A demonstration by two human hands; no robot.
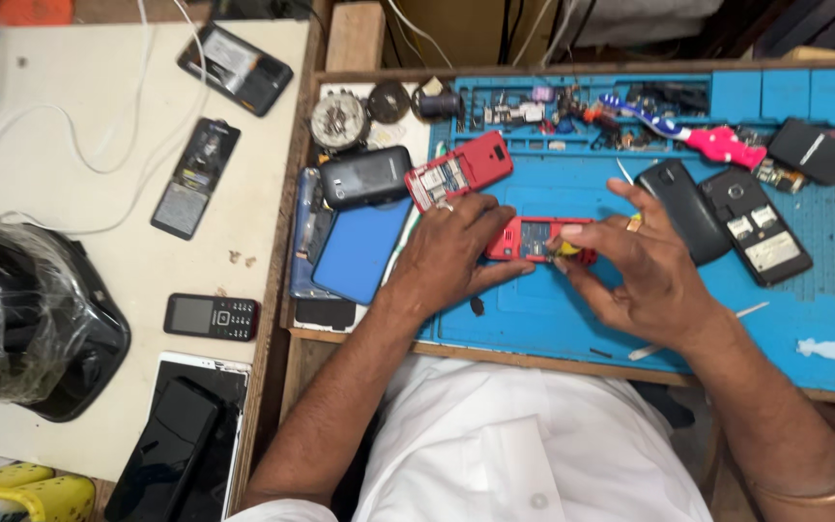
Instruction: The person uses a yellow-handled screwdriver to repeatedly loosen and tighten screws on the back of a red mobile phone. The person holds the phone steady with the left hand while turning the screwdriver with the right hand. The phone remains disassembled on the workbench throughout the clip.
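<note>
A small red phone [532, 240] is held flat on the blue work mat [572, 319], near its middle, with its long axis running left to right across the mat. Which end is its top cannot be told, as both ends are covered. Its left end is gripped under the fingers of the left hand [451, 253], and its right end is pinched by the fingertips of the right hand [640, 271], where a small yellow piece [568, 248] is seen. A red back cover [459, 171] is laid just above the left hand, tilted up to the right. Two dark phones [727, 217] are laid to the right, opened backs upward. In the mat's upper compartments, small parts and a toothbrush [688, 130] are kept.
</note>
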